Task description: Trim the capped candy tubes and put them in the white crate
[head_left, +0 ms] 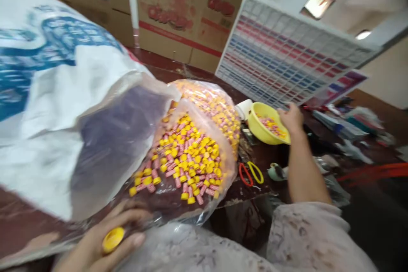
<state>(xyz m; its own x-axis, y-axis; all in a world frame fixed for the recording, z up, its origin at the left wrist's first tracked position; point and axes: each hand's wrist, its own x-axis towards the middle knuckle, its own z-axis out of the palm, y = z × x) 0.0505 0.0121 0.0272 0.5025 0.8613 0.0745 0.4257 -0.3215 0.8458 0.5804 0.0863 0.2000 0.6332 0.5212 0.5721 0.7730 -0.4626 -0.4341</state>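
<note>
My left hand (108, 238), at the bottom left, is closed around a small item with a round yellow cap (113, 239). Just beyond it lies an open clear plastic bag (228, 153) with many small pink tubes with yellow caps (191, 157) spilling toward the table edge. Another full clear bag (207, 97) sits behind. At the right, my right hand (291, 117) grips the rim of a yellow bowl (266, 129), which is tilted and holds more of the small capped tubes.
A large white and blue sack (47, 93) fills the left. Scissors (250, 174) lie near the table edge. A white rack (287, 51) leans behind the bowl, cardboard boxes (181, 12) stand at the back, and plastic packets (366, 123) clutter the right.
</note>
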